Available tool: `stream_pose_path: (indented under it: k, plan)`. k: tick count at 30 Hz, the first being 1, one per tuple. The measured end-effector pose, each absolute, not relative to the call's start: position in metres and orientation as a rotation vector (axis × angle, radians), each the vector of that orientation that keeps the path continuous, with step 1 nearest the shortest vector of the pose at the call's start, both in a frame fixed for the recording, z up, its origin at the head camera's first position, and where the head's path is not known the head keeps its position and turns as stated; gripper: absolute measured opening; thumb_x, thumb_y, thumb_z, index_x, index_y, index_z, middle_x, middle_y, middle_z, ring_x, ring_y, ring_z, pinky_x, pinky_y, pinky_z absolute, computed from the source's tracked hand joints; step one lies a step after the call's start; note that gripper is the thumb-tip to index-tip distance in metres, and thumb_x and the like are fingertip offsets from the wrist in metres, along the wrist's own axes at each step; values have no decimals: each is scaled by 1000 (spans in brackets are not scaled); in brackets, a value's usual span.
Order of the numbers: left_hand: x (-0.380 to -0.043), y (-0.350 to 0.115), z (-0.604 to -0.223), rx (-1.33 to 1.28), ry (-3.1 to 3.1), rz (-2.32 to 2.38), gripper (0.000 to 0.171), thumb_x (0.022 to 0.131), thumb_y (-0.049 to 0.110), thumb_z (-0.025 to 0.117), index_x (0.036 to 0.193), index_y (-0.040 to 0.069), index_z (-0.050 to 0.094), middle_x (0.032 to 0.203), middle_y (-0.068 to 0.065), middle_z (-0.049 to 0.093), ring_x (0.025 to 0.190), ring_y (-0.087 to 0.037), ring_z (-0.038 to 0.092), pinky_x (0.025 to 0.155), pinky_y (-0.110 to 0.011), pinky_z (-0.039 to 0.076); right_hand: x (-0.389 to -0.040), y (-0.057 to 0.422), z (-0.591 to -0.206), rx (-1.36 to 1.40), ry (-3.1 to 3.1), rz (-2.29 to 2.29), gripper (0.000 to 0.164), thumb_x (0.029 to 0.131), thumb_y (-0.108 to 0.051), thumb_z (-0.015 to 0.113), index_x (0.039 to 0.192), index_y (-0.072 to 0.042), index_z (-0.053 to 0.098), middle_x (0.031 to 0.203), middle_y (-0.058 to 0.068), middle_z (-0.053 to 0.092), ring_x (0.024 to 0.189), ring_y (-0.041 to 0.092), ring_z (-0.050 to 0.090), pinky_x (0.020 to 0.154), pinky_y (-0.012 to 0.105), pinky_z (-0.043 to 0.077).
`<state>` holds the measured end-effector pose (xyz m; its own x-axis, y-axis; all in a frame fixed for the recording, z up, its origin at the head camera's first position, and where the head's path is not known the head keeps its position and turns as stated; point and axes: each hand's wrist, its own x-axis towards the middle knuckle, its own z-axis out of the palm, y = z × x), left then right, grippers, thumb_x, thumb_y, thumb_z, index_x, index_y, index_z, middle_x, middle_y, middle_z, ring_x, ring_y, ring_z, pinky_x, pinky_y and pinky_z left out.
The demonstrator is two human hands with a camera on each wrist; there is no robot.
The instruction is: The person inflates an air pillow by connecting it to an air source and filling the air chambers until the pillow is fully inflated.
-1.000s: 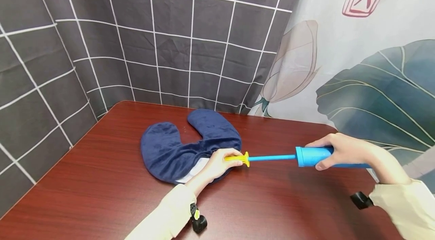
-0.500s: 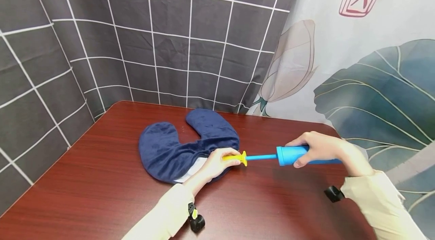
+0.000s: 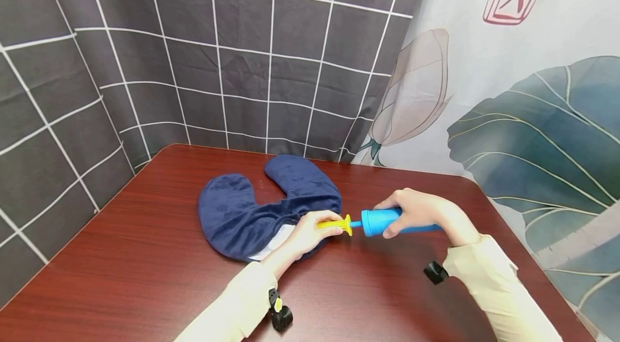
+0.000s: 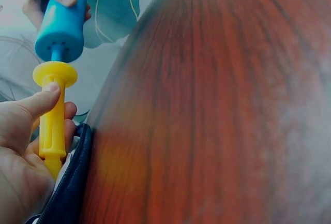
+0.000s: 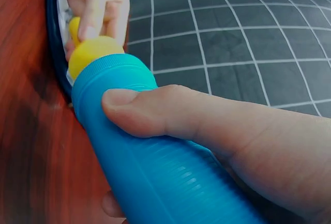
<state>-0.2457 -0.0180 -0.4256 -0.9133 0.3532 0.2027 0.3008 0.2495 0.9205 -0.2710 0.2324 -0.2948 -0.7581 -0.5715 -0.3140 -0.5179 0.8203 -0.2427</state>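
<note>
A blue hand pump [image 3: 380,222] with a yellow nozzle end [image 4: 53,125] spans the space between my two hands. My left hand [image 3: 310,231] pinches the yellow part between thumb and fingers, beside the navy U-shaped neck pillow [image 3: 232,218]. My right hand [image 3: 411,213] grips the blue barrel, its thumb lying along the side in the right wrist view. Only a short piece of thin blue rod [image 3: 356,224] shows between barrel and yellow flange. White lining [image 3: 276,242] shows at an opening in the pillow cover, with a zipper edge [image 4: 67,182] by my left fingers.
The reddish-brown wooden table [image 3: 160,266] carries the pillow and extends on all sides of it. A dark gridded curtain [image 3: 242,62] hangs behind and to the left. A pale printed curtain [image 3: 465,132] hangs at the right beyond the table's edge.
My right hand has moved left with the blue barrel, so the exposed rod has grown much shorter. My left hand keeps its hold on the yellow part, and the pillow stays in place.
</note>
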Motion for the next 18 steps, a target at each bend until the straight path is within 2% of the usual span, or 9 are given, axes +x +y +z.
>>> stream_pose_path:
  k: [10,18]
  plan:
    - [-246,-18,-427,625,2437,1802,22,88,21,74,107,11,73,107,-6,74,89,-11,60,83,-20,46,-273,210,-308,-833,2635,-208,61,75,-40,82,127,-12,67,112,4,72,89,15,60,73,29,54]
    - [-245,-18,-427,631,2440,1805,23,87,21,75,107,10,74,106,-6,74,88,-10,60,82,-19,46,-270,224,-306,-832,2666,-199,62,74,-44,81,127,-14,67,110,2,71,88,15,60,71,29,52]
